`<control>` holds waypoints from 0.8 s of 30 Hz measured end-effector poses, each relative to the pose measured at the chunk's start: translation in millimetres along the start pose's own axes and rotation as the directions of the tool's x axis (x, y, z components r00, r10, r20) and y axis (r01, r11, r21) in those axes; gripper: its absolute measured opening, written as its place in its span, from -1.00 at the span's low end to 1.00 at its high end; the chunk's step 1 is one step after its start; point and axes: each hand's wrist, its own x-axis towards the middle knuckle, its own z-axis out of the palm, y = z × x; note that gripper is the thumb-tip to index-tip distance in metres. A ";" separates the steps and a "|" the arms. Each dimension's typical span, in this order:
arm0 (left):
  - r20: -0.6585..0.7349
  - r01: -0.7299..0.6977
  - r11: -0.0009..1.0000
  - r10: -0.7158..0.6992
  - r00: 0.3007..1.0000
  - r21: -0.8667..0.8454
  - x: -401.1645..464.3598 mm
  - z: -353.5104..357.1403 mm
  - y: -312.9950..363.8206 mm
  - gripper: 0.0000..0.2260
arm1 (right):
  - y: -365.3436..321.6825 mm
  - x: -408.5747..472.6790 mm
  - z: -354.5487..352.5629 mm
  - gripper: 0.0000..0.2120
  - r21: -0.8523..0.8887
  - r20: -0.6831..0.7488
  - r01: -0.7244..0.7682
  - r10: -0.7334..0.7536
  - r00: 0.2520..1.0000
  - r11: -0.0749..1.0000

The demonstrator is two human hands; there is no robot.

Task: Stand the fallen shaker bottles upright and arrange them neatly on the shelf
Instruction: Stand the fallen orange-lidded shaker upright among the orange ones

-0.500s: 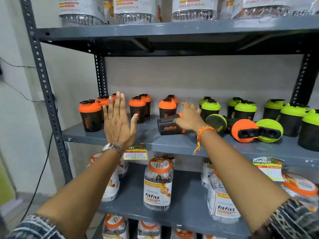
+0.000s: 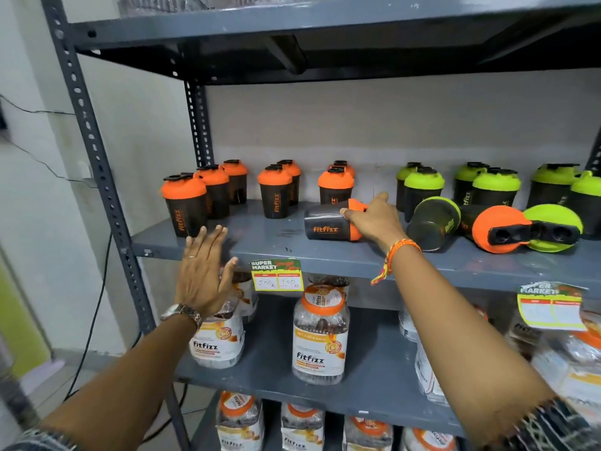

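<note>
Our right hand [image 2: 374,219] grips the fallen black shaker bottle with the orange lid [image 2: 330,224] at its lid end on the grey metal shelf [image 2: 266,240]; our left hand [image 2: 203,275] hovers released. We should pivot it onto its base, clear of upright neighbours.

The left hand [image 2: 203,271] is held flat and open, fingers together and pointing up, thumb spread to the right; a ring and a wristwatch are worn on it. The right arm is stretched forward, a braided orange band at its wrist, and the right hand [image 2: 375,219] is laid palm-down, fingers extended.
</note>
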 end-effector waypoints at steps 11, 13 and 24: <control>-0.010 -0.107 0.992 0.108 0.994 0.060 -1.8 15.7 -25.7 -0.55 | 1.9 -25.2 32.2 -0.29 0.480 -0.034 0.050 -0.038 0.999 0.876; -0.024 -0.105 0.994 0.106 0.994 0.037 -1.5 18.5 -26.7 -0.55 | -7.1 -27.1 36.4 -0.23 0.536 -0.091 0.107 -0.070 0.993 0.837; -0.020 -0.077 0.996 0.076 0.997 -0.045 -3.5 14.9 -24.7 -0.59 | -89.0 -27.0 74.3 -0.29 0.106 -0.176 0.506 -0.485 0.857 0.856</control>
